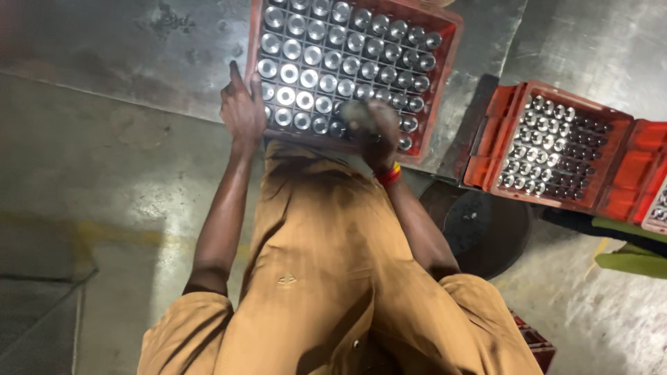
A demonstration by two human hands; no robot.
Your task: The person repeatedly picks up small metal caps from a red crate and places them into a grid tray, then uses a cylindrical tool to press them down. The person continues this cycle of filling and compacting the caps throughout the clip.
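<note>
shirt: tan cloth shirt [333, 278], creased, filling the lower middle of the view.
left hand: left hand [242, 111] rests on the near left rim of the red crate [445, 42], one finger raised, the rest curled on the edge; nothing gripped.
right hand: right hand [379, 128] is closed around a blurred grey cylinder [358, 112] at the crate's near edge; red and yellow wristband [389, 173] below it.
cylinder axis: cannot tell (motion blur hides its ends).
red crate: hard plastic, rectangular, its long side running away toward upper right, lying on the metal floor [139, 42].
cylinders: round shiny metal tops [326, 48], upright in tight rows.
second crate: orange-red crate [549, 146] to the right, well apart, also filled.
floor: dull, scuffed steel plate.
</note>
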